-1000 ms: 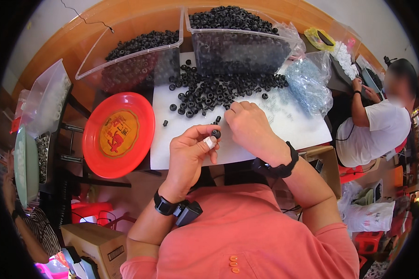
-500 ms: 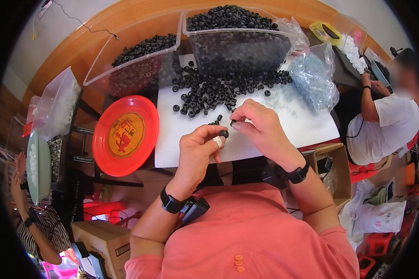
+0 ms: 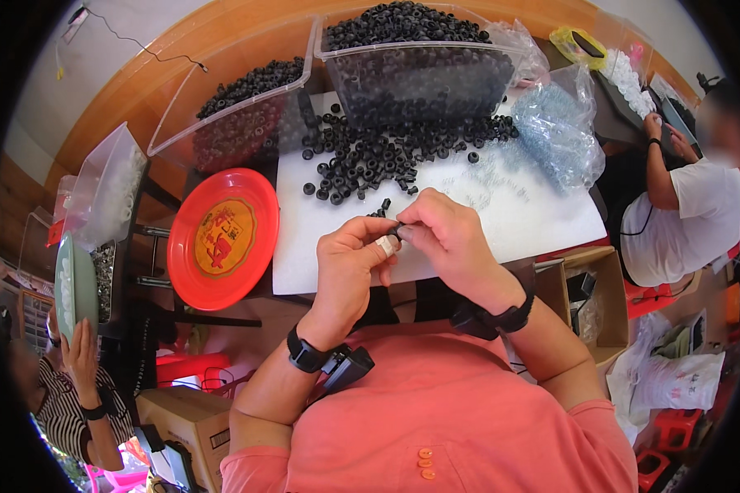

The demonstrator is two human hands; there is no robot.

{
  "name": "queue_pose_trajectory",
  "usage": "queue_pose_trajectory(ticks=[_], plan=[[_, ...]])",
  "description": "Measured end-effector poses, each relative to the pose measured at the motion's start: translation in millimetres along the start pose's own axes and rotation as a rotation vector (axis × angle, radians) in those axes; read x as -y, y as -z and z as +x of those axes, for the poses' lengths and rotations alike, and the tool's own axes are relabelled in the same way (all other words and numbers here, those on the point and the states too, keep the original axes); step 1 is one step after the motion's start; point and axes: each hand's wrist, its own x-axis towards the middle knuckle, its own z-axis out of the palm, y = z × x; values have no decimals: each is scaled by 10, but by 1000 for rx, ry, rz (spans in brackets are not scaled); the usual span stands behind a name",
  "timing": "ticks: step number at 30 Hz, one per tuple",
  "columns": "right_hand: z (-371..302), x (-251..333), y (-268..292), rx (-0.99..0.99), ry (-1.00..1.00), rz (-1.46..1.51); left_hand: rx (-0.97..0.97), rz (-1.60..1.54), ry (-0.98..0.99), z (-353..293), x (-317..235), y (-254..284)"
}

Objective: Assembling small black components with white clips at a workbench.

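Note:
Over the front of a white foam-like sheet (image 3: 510, 234), my two hands meet fingertip to fingertip. My left hand (image 3: 349, 259), with a white wrap on one finger, pinches a small black ring-shaped part (image 3: 394, 233). Against that part my right hand (image 3: 448, 234) has its thumb and forefinger closed; a small dark piece between them is mostly hidden by the fingers. Just beyond my left fingertips lie a few small black pieces (image 3: 384, 207). Farther back spreads a loose heap of black round parts (image 3: 362, 164) with holes through them.
Two clear bins (image 3: 423, 82) (image 3: 230, 115) of black parts stand at the back. A red round tray (image 3: 263, 246) sits left of the sheet. A plastic bag of small clear pieces (image 3: 559, 131) rests at the right. Co-workers sit at right (image 3: 682, 201) and left (image 3: 82, 403).
My right hand has come down and left, bringing its small dark piece against the ring-shaped part in my left hand. The left co-worker's hand has moved onto the green basin.

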Motion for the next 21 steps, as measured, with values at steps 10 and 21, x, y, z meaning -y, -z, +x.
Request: queue_pose_trajectory(ticks=[10,21], plan=[[-12,23,-12,-49,212,-264,16,-24,52,-4,-45,15],[-55,17,-123,-78,263,-382,-9,-1,-9,-53,-18,-18]])
